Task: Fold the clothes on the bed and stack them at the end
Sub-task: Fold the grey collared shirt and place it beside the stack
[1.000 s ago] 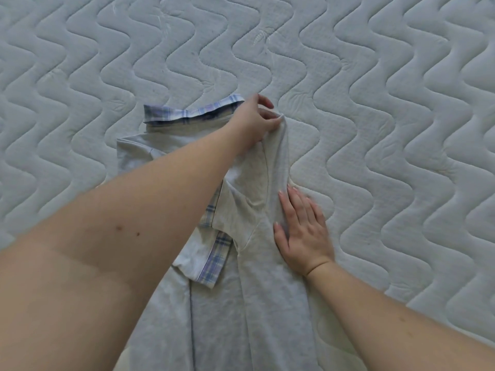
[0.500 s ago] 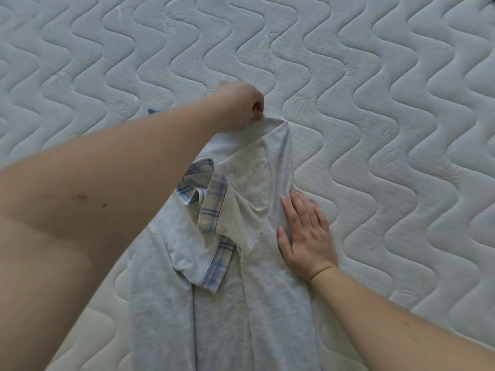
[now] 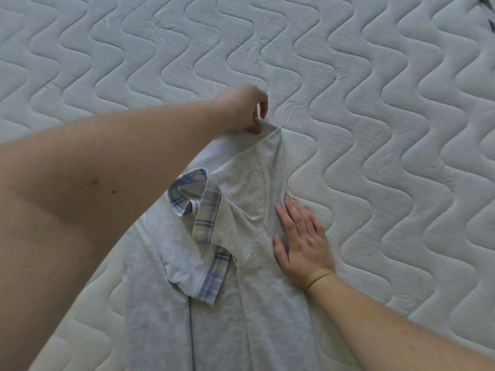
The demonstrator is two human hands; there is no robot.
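Note:
A light grey shirt (image 3: 249, 311) with plaid blue and cream trim (image 3: 206, 218) lies on the mattress, its sides folded inward. My left hand (image 3: 243, 108) pinches the shirt's top corner at the far end and holds it taut. My right hand (image 3: 302, 242) lies flat with straight fingers on the shirt's right folded edge, pressing it down. A plaid-edged sleeve (image 3: 211, 279) sits folded over the middle of the shirt. My left forearm hides the shirt's left part.
The white quilted mattress (image 3: 375, 129) with a wavy stitch pattern spreads on all sides of the shirt. A small dark item (image 3: 486, 6) shows at the top right corner.
My left hand moved from the collar to the shirt's top corner and pulled it farther away. The plaid collar now lies folded inward. My right hand stayed pressing in place.

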